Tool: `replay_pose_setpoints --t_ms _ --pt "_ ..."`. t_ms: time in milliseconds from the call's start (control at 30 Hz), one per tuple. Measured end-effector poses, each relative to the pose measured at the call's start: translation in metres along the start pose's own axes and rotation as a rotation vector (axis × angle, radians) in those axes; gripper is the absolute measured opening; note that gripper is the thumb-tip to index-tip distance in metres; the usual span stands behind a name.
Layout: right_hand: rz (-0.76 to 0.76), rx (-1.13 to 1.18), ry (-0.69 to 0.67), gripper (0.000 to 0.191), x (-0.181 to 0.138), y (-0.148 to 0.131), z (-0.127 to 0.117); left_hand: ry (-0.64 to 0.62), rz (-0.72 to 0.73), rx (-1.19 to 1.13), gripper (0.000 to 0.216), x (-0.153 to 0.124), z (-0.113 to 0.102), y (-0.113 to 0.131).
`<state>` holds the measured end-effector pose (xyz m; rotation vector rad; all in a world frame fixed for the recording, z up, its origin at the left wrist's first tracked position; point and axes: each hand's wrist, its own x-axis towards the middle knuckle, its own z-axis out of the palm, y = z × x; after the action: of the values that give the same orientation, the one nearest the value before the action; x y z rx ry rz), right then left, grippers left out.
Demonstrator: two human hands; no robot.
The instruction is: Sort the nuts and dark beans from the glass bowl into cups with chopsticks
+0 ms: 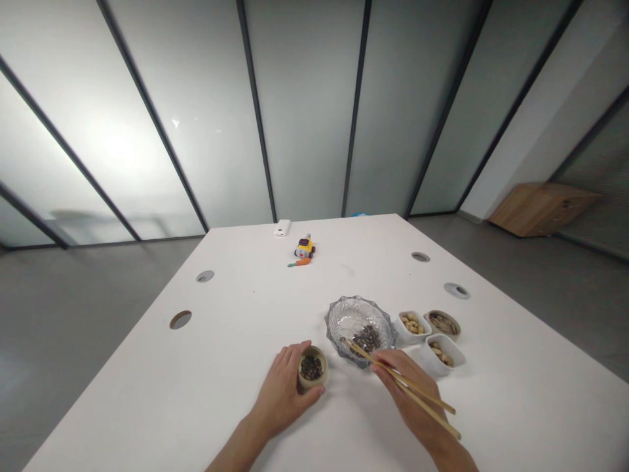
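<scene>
My left hand [286, 385] is wrapped round a small beige cup [323, 378] that stands on the table. Inside the cup lie small dark seeds [311, 368]. A pair of wooden chopsticks [417, 388] is gripped in my right hand [410, 398]. Their tips reach over the near left part of a clear glass bowl [344, 308] with a scalloped rim. Dark seeds or beans [367, 338] are heaped in the bowl's right side. A small dark piece seems to sit at the chopstick tips, too small to make out surely.
Right of the bowl stand two white dishes [456, 357] of nuts and a round beige cup [455, 333] with pale, striped seeds. Farther back are a yellow toy car [305, 248], an orange-handled toy screwdriver [303, 261] and a white box [282, 227]. The white table [236, 354] has several round holes.
</scene>
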<state>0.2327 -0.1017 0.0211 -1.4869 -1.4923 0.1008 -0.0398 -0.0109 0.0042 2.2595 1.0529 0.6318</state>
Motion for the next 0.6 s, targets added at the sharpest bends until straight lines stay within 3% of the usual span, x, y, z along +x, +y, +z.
replay_pose_setpoints --t_ms 233,600 --pt "-0.073 0.052 0.017 0.027 0.0025 -0.006 0.0028 0.009 -0.009 0.001 0.074 0.0006 0.0001 0.0011" --pt "-0.03 0.072 0.01 0.031 0.0044 -0.0044 0.0082 -0.004 -0.017 0.001 0.072 0.0002 -0.0002 0.0002"
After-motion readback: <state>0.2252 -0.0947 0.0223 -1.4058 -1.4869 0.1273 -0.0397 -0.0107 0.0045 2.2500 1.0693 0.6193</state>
